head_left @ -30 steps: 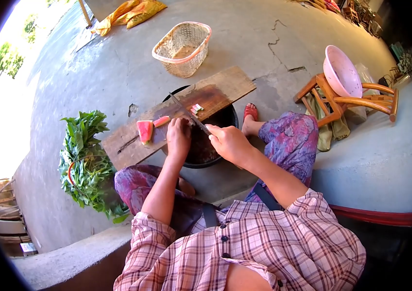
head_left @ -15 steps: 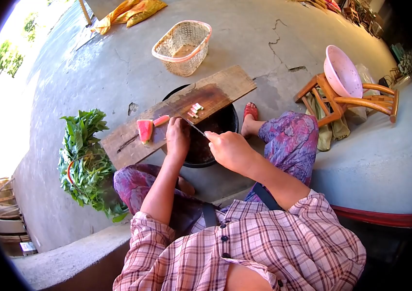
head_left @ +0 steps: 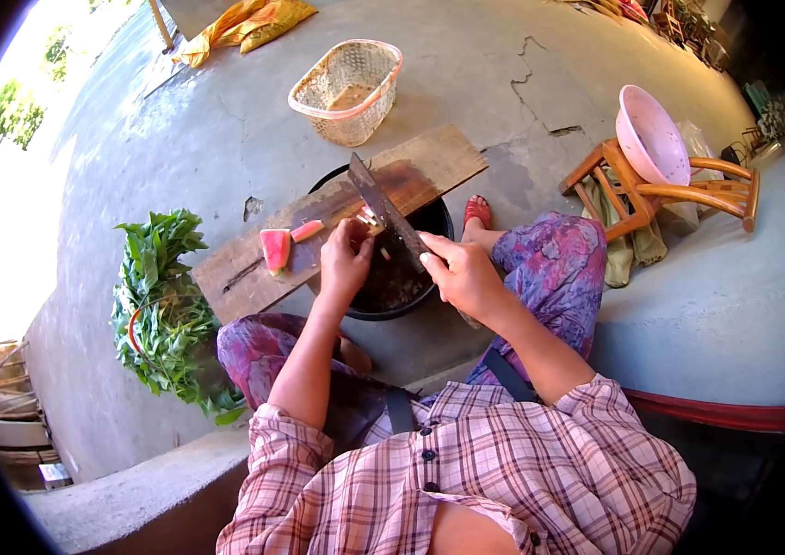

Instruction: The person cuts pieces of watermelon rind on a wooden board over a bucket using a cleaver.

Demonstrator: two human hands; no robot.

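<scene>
Head camera: basket beyond board, tub beneath; my right fingers grip the knife, left fingers curl beside cut pieces, hold unclear.

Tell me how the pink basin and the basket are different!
The pink basin tilts on the wooden chair; the basket stands upright on the floor. The basin is round with solid walls; the basket is oblong with holes all over. Both are open containers.

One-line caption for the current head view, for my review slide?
Right hand holds a knife over a wooden board bearing red melon pieces, left hand beside the blade.
</scene>
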